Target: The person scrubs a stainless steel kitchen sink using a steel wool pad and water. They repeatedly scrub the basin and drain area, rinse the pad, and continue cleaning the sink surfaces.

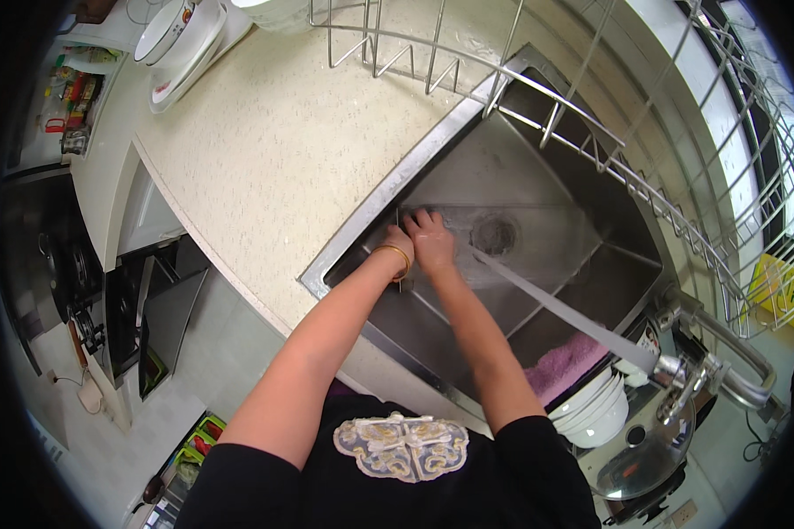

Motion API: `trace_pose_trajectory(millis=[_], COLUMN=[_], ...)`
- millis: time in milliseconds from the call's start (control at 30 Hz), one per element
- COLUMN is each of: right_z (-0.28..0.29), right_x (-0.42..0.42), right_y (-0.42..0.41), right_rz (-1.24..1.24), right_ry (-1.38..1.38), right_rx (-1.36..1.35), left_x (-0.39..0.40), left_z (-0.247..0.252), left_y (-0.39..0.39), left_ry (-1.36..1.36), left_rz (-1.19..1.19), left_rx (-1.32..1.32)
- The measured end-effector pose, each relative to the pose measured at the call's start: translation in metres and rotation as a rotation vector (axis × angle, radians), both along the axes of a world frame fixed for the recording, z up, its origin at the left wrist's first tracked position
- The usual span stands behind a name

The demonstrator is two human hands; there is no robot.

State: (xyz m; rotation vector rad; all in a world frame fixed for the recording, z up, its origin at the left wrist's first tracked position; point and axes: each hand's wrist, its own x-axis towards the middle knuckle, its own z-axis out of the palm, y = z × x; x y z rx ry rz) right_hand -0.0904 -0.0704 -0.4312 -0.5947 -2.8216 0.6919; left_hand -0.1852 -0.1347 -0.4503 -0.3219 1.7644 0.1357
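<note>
Both hands are low inside a stainless steel sink [415, 173], side by side near its left wall. My left hand [397, 243], with a gold-coloured bangle at the wrist, has bent fingers close to a thin upright edge; whether it holds that edge cannot be told. Touching or nearly touching it, my right hand [430, 237] is palm down with fingers spread and bent; what lies under them is hidden. A stream of water [556, 307] runs from the metal faucet [685, 377] down towards the round drain [493, 235], right of my hands.
A wire dish rack [556, 99] overhangs the sink's far side. On the speckled countertop [264, 159], white dishes [188, 59] stand at the far left. A pink cloth [566, 367] hangs at the sink's right edge, beside stacked white bowls [592, 413] and a glass pan lid [648, 456].
</note>
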Motion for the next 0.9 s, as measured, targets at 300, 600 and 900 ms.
trace_pose_trajectory(millis=[300,600,900], right_z=[-0.012,-0.012,-0.007], right_x=[0.040,0.102,0.072], right_y=[0.034,0.100,0.071], right_rz=[-0.301,-0.775,-0.482], right_ry=[-0.146,-0.220,-0.174], right_rx=[0.025,0.180,0.208], left_x=[0.010,0.012,0.009], left_z=[0.012,-0.048,-0.047], left_y=[-0.006,-0.015,-0.027], left_ry=[0.028,-0.027,0.025], left_rz=[-0.620,-0.374,-0.189], left_rx=[0.005,-0.039,-0.037])
